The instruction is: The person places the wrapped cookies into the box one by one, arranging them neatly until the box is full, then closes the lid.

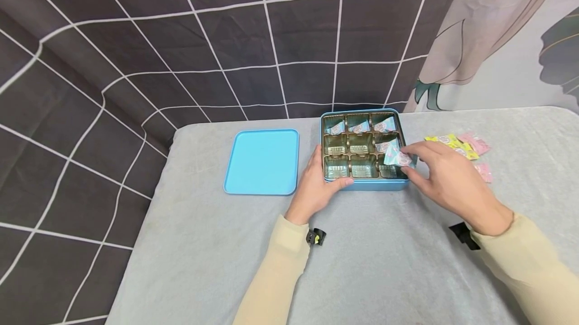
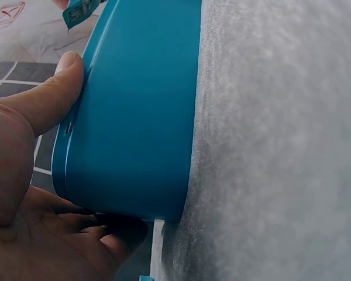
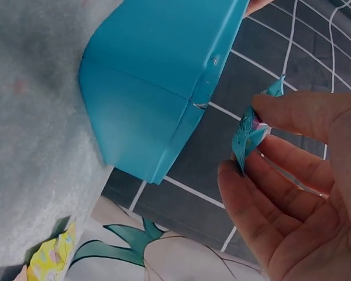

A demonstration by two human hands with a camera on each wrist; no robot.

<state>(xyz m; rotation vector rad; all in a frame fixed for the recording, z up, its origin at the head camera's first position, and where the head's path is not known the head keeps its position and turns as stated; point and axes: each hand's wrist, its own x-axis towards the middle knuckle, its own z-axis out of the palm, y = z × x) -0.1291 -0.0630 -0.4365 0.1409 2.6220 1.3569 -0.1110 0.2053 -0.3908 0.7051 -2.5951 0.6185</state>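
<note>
left hand (image 1: 315,183) grips the blue tin (image 1: 377,185), right hand (image 1: 448,177) pinches a wrapped sweet (image 1: 394,155) above it; filling seems in hand, next calling for lowering and release.

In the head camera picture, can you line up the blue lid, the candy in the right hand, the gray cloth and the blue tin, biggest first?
Largest to smallest, as they look there:
1. gray cloth
2. blue tin
3. blue lid
4. held candy
</note>
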